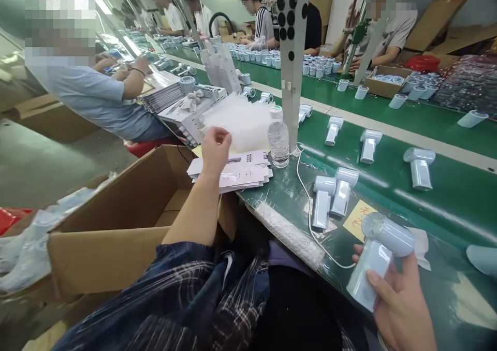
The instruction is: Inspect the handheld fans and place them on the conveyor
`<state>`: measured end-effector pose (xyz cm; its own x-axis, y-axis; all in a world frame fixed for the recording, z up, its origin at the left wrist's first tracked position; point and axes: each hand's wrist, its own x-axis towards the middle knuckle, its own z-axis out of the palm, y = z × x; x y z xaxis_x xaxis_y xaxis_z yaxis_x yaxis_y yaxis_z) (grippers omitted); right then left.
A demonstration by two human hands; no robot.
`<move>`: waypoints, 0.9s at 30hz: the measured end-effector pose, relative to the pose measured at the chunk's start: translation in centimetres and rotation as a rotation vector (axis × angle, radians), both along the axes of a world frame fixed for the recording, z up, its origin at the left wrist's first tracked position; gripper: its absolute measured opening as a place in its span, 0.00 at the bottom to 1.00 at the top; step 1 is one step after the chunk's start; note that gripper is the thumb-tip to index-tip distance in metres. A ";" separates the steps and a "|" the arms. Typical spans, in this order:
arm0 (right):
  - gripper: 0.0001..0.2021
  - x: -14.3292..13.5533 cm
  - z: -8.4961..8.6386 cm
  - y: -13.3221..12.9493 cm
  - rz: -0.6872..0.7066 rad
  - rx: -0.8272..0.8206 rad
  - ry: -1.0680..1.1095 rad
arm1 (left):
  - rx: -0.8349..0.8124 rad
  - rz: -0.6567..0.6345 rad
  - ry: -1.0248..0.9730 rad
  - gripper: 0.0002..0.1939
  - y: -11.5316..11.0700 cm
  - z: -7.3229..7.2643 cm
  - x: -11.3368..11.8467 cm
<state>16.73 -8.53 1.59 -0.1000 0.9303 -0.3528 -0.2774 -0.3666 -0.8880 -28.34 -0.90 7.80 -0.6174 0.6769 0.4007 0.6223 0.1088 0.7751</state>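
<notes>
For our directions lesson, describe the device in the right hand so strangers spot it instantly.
Find the green belt, then the table along its near side. At lower right, below its yellow note, the right hand grips the pale device. Unlike the pair left of the note, it is held.

A clear, white-capped plastic bottle [278,143] stands beside a pale, black-dotted post [290,76]; a white cable [298,174] curves nearby.

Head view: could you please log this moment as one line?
right hand: holds pale blue device | left hand: near translucent sheets | bottle: upright
</notes>
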 end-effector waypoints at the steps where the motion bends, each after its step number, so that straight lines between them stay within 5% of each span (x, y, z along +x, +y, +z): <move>1: 0.59 -0.3 0.3 -0.1 -0.001 -0.009 -0.002 | -0.064 0.118 0.075 0.05 0.6 -0.5 -1.4; 7: 0.58 -1.4 1.8 -1.1 -0.060 -0.007 0.007 | -0.298 0.128 0.237 0.07 2.6 -1.4 -3.0; 11: 0.54 -0.1 1.5 -1.6 -0.087 -0.005 0.041 | -0.303 0.229 0.317 0.02 1.5 0.9 -2.3; 14: 0.52 1.0 1.1 -2.0 -0.098 -0.002 0.072 | -0.285 0.284 0.402 0.08 -0.5 3.5 -1.5; 18: 0.43 0.9 1.1 -2.3 -0.121 -0.011 0.128 | -0.051 0.324 0.361 0.10 -2.3 5.9 2.3; 20: 0.35 0.3 1.1 -2.4 -0.128 -0.034 0.150 | 0.002 0.182 0.265 0.17 -2.2 5.3 5.8; 23: 0.29 -0.4 0.9 -2.6 -0.104 -0.089 0.176 | -0.184 -0.212 0.155 0.13 -0.8 2.3 12.1; 27: 0.26 -0.2 0.7 -3.3 -0.087 -0.151 0.223 | -0.506 -0.887 0.196 0.13 0.9 -2.4 19.0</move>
